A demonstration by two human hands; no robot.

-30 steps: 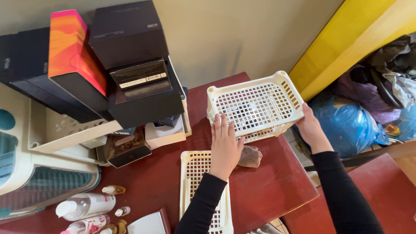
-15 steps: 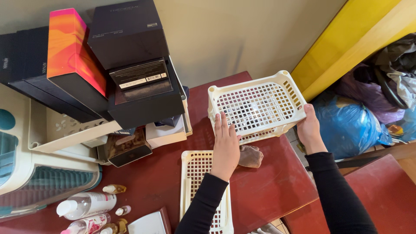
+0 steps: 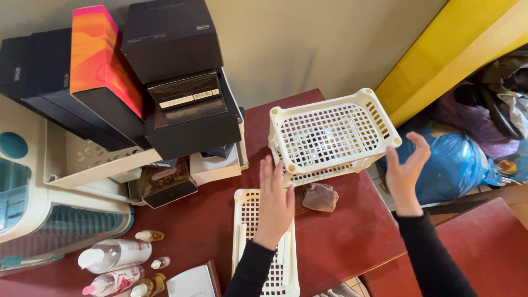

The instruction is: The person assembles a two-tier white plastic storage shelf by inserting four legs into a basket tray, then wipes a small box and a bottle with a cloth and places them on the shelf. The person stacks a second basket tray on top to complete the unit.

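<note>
Both hands now hang clear of the white lattice basket, having let it go. The left hand and right hand spread open just beside it.

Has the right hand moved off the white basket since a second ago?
Yes. The right hand has let go of the white basket and pulled back toward the table edge, open, with a clear gap beside the basket's right side.
</note>
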